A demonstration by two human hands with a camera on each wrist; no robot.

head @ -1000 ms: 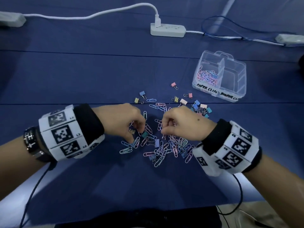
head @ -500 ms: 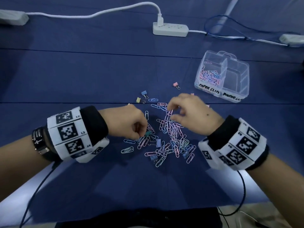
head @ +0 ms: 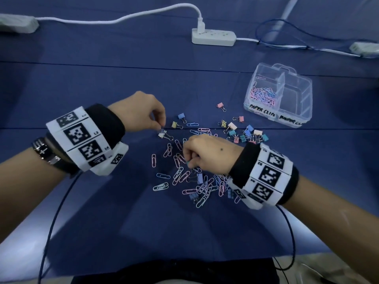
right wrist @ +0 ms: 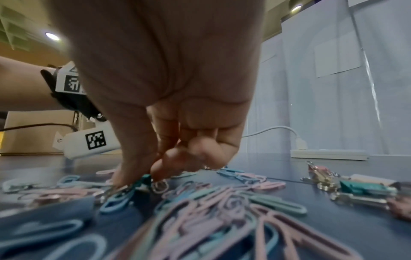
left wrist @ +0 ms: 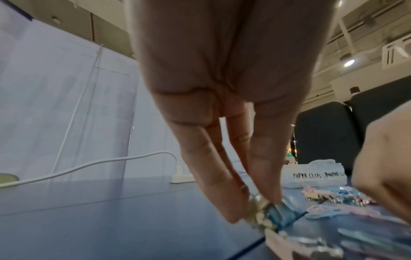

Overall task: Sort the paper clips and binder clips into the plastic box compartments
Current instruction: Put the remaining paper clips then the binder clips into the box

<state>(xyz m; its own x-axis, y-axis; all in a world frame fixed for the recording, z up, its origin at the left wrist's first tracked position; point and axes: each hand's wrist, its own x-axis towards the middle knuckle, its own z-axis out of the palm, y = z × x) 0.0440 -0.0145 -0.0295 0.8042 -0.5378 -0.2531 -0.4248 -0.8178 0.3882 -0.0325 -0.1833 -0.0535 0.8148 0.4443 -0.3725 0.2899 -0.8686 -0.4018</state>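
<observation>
Pastel paper clips [head: 194, 181] lie in a loose pile on the blue table, with small binder clips mixed in. My left hand [head: 161, 128] is at the pile's far left edge and pinches a blue-and-white binder clip [head: 163, 134] that touches the cloth; in the left wrist view the left hand [left wrist: 255, 207] nips this binder clip [left wrist: 274, 215]. My right hand [head: 188, 163] is over the middle of the pile; in the right wrist view its thumb and forefinger pinch a teal binder clip [right wrist: 144, 178]. The clear plastic box [head: 274, 115] stands at the far right, paper clips [head: 263, 95] in its left compartment.
A cluster of binder clips [head: 247, 133] lies between the pile and the box, with a few strays [head: 221, 106] further back. A white power strip [head: 213, 36] with its cord and a blue cable [head: 287, 31] cross the far side. Wrist cables hang off the near table edge.
My left hand has moved from the pile's near left side to its far left edge. My right hand has come back from the far side to the middle of the pile.
</observation>
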